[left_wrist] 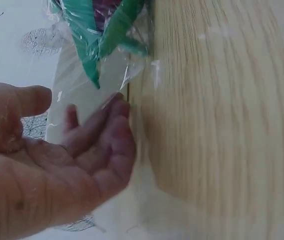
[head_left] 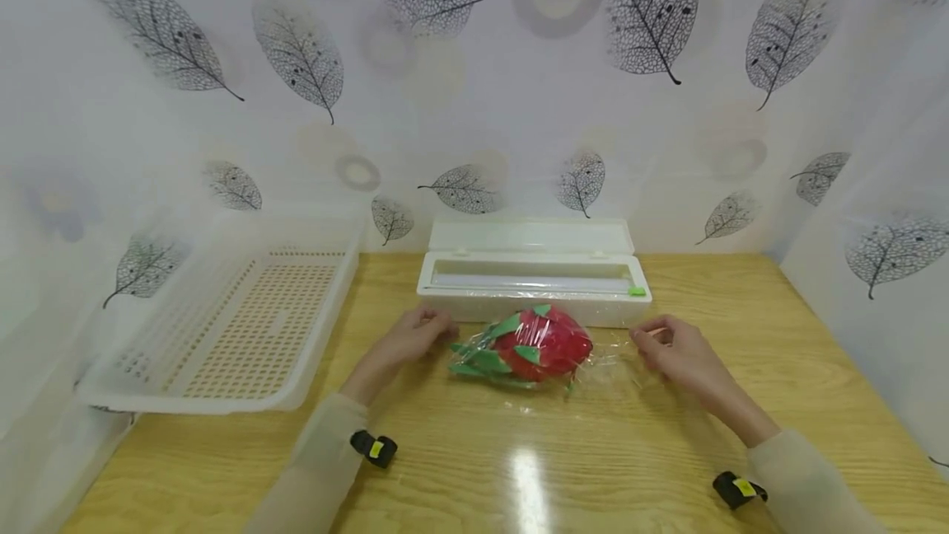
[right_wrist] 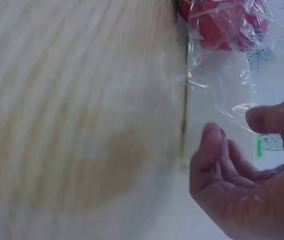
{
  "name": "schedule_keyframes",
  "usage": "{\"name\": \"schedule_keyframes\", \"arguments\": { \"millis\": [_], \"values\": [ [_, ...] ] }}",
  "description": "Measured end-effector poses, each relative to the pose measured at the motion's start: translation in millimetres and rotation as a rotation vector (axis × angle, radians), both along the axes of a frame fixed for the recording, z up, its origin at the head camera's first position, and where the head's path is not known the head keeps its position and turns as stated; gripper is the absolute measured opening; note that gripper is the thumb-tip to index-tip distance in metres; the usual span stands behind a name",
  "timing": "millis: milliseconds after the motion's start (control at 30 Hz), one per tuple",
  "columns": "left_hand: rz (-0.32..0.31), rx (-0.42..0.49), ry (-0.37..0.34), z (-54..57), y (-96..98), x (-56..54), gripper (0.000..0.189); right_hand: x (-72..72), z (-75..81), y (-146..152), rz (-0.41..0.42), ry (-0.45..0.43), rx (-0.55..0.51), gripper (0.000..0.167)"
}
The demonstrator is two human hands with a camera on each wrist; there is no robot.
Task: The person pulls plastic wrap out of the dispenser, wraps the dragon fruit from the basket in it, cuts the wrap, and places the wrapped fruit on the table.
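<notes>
A red dragon fruit point(head_left: 549, 344) with green leafy tips lies on the table, wrapped in clear plastic film point(head_left: 604, 365). To its left is my left hand point(head_left: 415, 334), close to the leafy end. In the left wrist view its fingers are loosely bent, the thumb stands apart, and film runs by the fingertips. On the other side my right hand point(head_left: 678, 348) is at the film's loose end. The right wrist view shows a gap between thumb and fingers, with the film's edge beside the thumb tip; whether they touch I cannot tell.
Behind the fruit stands a white film dispenser box point(head_left: 534, 309) with its lid point(head_left: 530, 236) raised, a film roll inside and a green slider point(head_left: 636, 292) at the right. A white perforated basket point(head_left: 315, 336) sits at left. Leaf-patterned curtain point(head_left: 474, 122) hangs behind the table.
</notes>
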State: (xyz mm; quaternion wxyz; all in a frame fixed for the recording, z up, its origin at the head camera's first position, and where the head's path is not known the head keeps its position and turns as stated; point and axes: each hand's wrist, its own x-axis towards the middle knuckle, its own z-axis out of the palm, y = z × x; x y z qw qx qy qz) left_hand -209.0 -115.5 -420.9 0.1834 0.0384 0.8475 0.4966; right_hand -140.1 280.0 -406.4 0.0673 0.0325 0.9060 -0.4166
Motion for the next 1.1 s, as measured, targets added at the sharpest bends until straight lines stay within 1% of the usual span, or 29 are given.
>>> {"name": "schedule_keyframes", "arguments": {
  "millis": [67,100,167,200,233,300,367,400,467,600,700,800,867,967,1100],
  "values": [
    [0.015,-0.099,0.066,4.6,-3.1,7.0,0.047,8.2,7.6,-0.8,0.005,0.159,0.087,0.034],
    [0.023,-0.150,0.107,8.2,-4.5,11.1,0.047,12.8,11.4,-1.8,0.028,0.252,0.118,0.026],
    [0.026,-0.248,0.204,17.6,-5.4,20.1,0.044,21.0,17.6,-6.8,0.118,0.438,0.173,0.013],
    [0.004,-0.289,0.257,22.9,-4.4,24.0,0.044,24.0,20.1,-10.4,0.179,0.511,0.190,0.013],
    [-0.035,-0.305,0.294,27.8,-2.2,27.3,0.044,26.1,22.0,-14.7,0.238,0.571,0.213,0.020],
    [-0.142,-0.320,0.359,35.4,3.8,32.2,0.047,27.3,24.1,-24.0,0.325,0.634,0.276,0.037],
    [-0.260,-0.345,0.413,37.9,11.5,34.0,0.055,24.4,23.8,-33.3,0.372,0.629,0.348,0.056],
    [-0.305,-0.363,0.427,37.0,15.3,34.3,0.059,22.2,23.0,-37.6,0.388,0.618,0.375,0.065],
    [-0.356,-0.400,0.450,31.7,21.4,33.8,0.064,17.2,20.0,-45.3,0.411,0.581,0.408,0.077],
    [-0.374,-0.444,0.475,21.1,28.5,31.8,0.057,7.9,11.6,-57.4,0.430,0.535,0.416,0.088],
    [-0.393,-0.454,0.501,18.3,31.3,31.2,0.049,3.4,7.2,-62.1,0.423,0.518,0.391,0.090],
    [-0.415,-0.475,0.545,17.3,32.6,32.4,0.046,0.7,5.1,-63.8,0.426,0.514,0.324,0.088],
    [-0.417,-0.478,0.575,17.0,32.7,33.9,0.046,0.4,4.8,-64.4,0.432,0.505,0.265,0.086],
    [-0.402,-0.459,0.579,18.0,31.7,37.0,0.044,1.9,5.0,-64.0,0.436,0.491,0.175,0.085],
    [-0.388,-0.417,0.564,19.4,29.9,39.0,0.040,4.6,5.8,-63.2,0.438,0.485,0.106,0.087]
  ]
}}
